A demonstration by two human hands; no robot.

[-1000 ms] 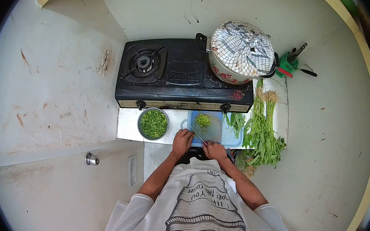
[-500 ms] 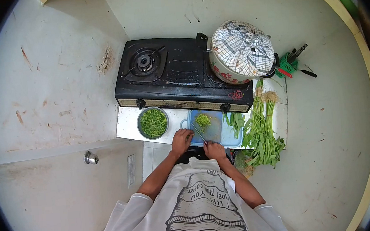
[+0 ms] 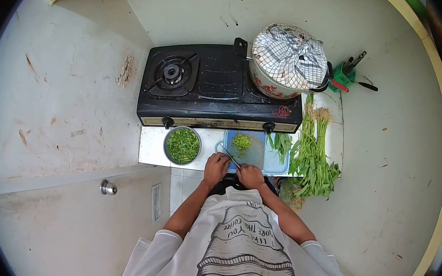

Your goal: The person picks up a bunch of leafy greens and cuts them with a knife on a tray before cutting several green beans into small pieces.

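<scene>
A knife is held by its handle in my right hand, its blade slanting up and left over the blue cutting board. My left hand rests at the board's left edge close to the blade, with fingers bent together; what they hold, if anything, is hidden. Finely chopped greens form a small pile on the board, just beyond the blade. Leafy stems lie on the board's right part. A round bowl of chopped greens stands to the left.
Behind the board is a black two-burner stove, with a cloth-covered pot on its right side. Long leafy greens hang over the counter's right edge. A green basket with utensils stands at the back right.
My right hand has moved slightly left with the knife, and the blade now lies closer to my left hand. My left hand has barely shifted.
</scene>
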